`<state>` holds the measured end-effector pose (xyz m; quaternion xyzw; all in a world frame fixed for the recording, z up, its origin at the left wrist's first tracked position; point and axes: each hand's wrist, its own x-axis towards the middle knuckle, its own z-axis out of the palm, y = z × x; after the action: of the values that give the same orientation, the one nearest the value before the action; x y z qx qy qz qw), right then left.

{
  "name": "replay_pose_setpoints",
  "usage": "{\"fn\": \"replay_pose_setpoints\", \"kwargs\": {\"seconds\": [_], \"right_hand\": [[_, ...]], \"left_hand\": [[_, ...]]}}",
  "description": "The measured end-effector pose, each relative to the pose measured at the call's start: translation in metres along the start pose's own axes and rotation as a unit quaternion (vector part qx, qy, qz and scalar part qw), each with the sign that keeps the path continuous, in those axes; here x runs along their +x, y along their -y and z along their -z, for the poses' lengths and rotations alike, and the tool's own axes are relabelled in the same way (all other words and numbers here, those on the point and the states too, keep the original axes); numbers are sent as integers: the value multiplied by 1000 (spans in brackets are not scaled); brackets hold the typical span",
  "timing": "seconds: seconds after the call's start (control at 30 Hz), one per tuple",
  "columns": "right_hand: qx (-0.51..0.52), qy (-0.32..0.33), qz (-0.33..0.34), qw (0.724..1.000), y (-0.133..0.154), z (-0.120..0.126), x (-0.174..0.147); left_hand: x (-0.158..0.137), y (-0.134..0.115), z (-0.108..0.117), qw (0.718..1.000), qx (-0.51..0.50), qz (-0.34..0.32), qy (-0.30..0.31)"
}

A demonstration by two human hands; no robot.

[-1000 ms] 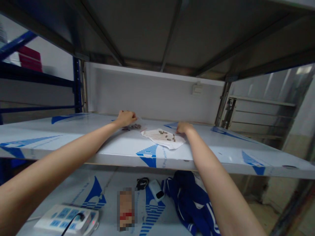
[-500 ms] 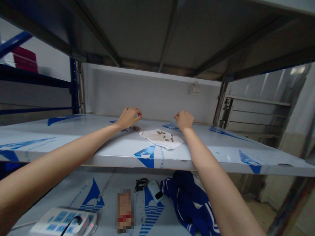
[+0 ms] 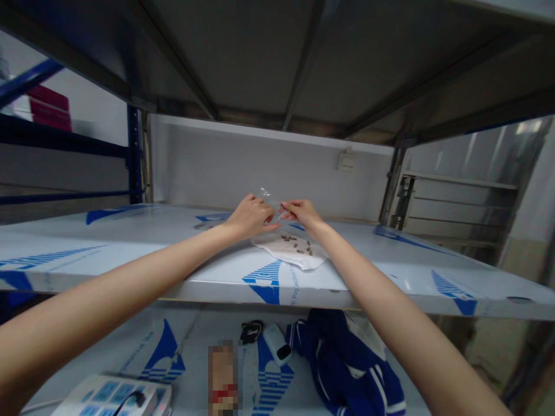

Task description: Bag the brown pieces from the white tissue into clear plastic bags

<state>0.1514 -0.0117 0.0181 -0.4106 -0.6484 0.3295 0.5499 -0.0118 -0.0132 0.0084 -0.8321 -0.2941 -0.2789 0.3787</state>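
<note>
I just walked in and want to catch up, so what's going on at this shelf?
A person's bare left hand and right hand meet at a clear, shiny, thin plastic piece, perhaps a small bag; the exact grip is hard to tell. Just below, several small brownish capsule-shaped pieces lie scattered on a white, paper-like sheet, which rests on the pale shelf with blue printed markings.

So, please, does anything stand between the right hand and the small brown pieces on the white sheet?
Nothing visible does: the small brown pieces show plainly on the white sheet, near the right hand. Something clear shines by the left hand, but does not appear to cover them.
</note>
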Motion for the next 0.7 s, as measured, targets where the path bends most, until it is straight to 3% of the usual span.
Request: {"fn": "replay_pose_setpoints", "kwargs": {"seconds": [0.17, 0.53, 0.7], "right_hand": [[-94, 12, 26, 995, 7, 0, -7], [-103, 49, 87, 990, 4, 6, -2], [-124, 88, 113, 982, 3, 4, -1]], "left_hand": [[-2, -1, -5, 999, 23, -18, 19], [-3, 12, -5, 990, -52, 131, 31], [-3, 12, -2, 982, -111, 144, 52]]}}
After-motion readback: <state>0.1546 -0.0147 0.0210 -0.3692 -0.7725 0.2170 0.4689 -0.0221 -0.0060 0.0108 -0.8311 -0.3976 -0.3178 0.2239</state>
